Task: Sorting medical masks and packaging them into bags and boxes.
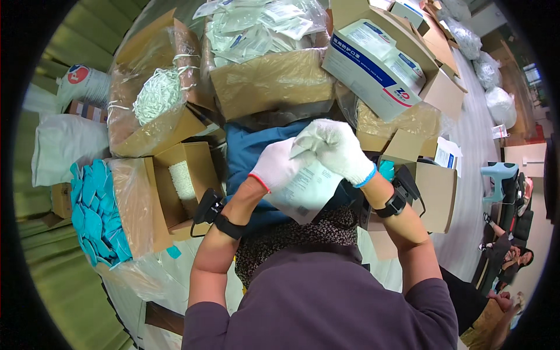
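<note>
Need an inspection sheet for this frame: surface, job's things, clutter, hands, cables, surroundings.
Surface: blue cloth under the hands, mostly covered.
Job's things: flat white pouch held in both hands, over the lap.
Clutter: open cartons of packets, white cords, blue pieces; white-and-blue box.
Hands: left hand and right hand gloved, fingers closed on the pouch's top edge.
Cables: thin lead at the left wrist strap.
Surroundings: another person seated at lower right; filled bags.
</note>
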Motion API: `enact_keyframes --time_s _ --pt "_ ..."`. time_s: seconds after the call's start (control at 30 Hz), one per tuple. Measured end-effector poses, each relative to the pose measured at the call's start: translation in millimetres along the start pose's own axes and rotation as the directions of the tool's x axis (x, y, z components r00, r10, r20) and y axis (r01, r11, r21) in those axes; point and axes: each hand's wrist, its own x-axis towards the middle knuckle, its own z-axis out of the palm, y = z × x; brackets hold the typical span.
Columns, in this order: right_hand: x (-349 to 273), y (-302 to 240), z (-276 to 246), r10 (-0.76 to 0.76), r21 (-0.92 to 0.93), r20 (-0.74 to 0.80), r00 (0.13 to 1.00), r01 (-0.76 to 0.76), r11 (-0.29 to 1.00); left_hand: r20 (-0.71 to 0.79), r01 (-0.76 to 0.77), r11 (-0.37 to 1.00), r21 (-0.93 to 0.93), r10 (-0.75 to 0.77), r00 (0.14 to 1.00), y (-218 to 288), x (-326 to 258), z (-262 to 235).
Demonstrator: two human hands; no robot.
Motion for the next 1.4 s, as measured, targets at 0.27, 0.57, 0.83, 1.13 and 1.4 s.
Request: enact_keyframes --time_s 0.27,0.57,0.83,1.13,1.4 --pt "24.6 23.6 15.3 0.471 0.512 -0.186 0.862 -0.324 0.796 -0.169 -0.219 0.783 0.582 0.38 0.909 -6.2 9.3 13.7" --pt "36.1 52.0 -9.9 0.796 0.878 -0.227 0.56 -0.236 0.416 0.02 -0.467 0.534 0.704 0.643 0.766 32.9 -28.8 40.3" --pt "-34.7 73.4 -64.9 0.55 0.955 -0.194 0.812 0.029 0.295 -0.348 -0.15 0.989 -0.012 0.136 0.928 54.8 -45.2 39.4" --pt "-184.4 56.8 -166.3 0.365 0.325 -0.815 0.451 -0.166 0.931 0.258 0.353 0.841 -0.41 -0.264 0.929 1.4 55.0 172.8" --pt "-234.4 -21.5 -137.4 -0.16 -0.787 -0.352 0.922 -0.199 0.584 0.242 0.45 0.883 0.137 -0.47 0.849 -12.8 113.0 261.4"
